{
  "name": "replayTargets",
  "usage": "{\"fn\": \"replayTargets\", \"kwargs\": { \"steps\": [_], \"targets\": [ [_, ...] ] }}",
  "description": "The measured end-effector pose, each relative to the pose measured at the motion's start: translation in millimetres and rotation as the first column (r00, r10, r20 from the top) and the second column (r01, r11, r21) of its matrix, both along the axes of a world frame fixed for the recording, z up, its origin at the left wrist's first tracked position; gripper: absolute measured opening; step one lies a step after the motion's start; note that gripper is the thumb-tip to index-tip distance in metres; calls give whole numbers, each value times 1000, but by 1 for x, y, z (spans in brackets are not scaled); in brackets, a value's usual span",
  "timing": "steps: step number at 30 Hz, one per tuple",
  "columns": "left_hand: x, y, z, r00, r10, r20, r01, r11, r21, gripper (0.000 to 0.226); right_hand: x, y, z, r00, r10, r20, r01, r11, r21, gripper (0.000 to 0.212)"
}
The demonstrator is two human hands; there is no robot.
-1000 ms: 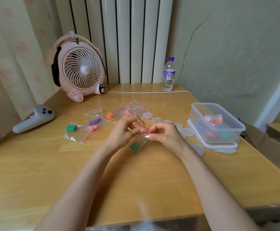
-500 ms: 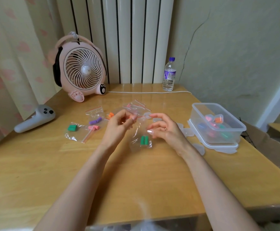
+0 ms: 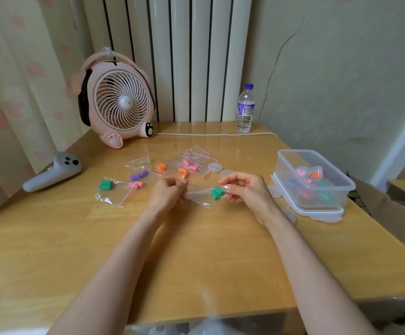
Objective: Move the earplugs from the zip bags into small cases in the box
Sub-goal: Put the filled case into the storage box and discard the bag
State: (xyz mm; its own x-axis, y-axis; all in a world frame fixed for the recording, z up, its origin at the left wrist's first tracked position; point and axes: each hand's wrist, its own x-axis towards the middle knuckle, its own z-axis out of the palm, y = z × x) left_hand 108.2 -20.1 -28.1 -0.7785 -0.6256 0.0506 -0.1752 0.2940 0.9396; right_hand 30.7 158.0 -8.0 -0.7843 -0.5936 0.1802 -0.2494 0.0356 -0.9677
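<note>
We see both hands over the wooden table (image 3: 196, 250), stretching a thin, crinkled, clear zip bag (image 3: 197, 195) between them. The left hand (image 3: 166, 193) has its fingers curled and pinches the bag's left end. The right hand (image 3: 244, 189) pinches the right end between thumb and fingertips. Inside the film, close against the right hand's fingertips, sit two green earplugs (image 3: 217, 193), short matte foam cylinders lying side by side.

Beyond the hands, more zip bags lie flat on the glossy, yellowish tabletop, several showing a red seal line. One holds a green pair (image 3: 105, 185), one a purple pair (image 3: 138, 175) and one a pink pair (image 3: 135, 185). Others further back hold orange plugs (image 3: 161, 167) and pink plugs (image 3: 189, 165). Just beside those lies a rounded, translucent empty case (image 3: 214, 167).

To the right stands the box (image 3: 293, 180), a rectangular tub of clear plastic with rounded corners, resting on its lid (image 3: 317, 212). Within it we make out several small cases (image 3: 315, 172), cloudy shells with pink, orange, blue and green showing through.

At the far edge stand a round pink fan (image 3: 121, 102) with a ribbed grille and a clear water bottle (image 3: 244, 110) with a purple label. A smooth grey controller (image 3: 51, 172) lies at the left edge.
</note>
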Motion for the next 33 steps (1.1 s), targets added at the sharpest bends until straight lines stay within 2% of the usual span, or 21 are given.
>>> {"fn": "replayTargets", "kwargs": {
  "steps": [5,11,15,18,23,26,29,31,33],
  "targets": [
    [-1,-4,-3,997,8,83,-5,999,-36,37,3,2,3,998,63,24,-62,997,-51,36],
    [0,-2,-2,987,-30,159,42,996,-75,36,3,-2,0,1000,10,-1,-10,994,-111,21],
    [-1,-2,-3,972,-7,233,63,970,-234,26,3,-1,1,998,-49,-30,46,995,-93,19],
    [-1,-1,-3,985,-5,170,46,970,-240,16,2,-1,2,996,-77,-36,74,994,-76,12],
    [-2,-1,-4,998,-55,-35,50,990,-134,27,-2,0,1,991,-129,-17,127,987,-103,11],
    [1,5,1,978,-172,-115,165,984,-71,32,-3,0,1,988,-151,-14,149,983,-110,12],
    [4,10,4,930,-343,-130,324,935,-146,23,-2,0,1,989,-147,-8,145,981,-130,13],
    [5,13,4,913,-386,-133,365,918,-158,11,-2,0,2,989,-146,-7,144,980,-138,13],
    [4,13,3,910,-394,-131,372,914,-161,13,-3,0,2,989,-148,-9,145,979,-146,13]
  ]
}}
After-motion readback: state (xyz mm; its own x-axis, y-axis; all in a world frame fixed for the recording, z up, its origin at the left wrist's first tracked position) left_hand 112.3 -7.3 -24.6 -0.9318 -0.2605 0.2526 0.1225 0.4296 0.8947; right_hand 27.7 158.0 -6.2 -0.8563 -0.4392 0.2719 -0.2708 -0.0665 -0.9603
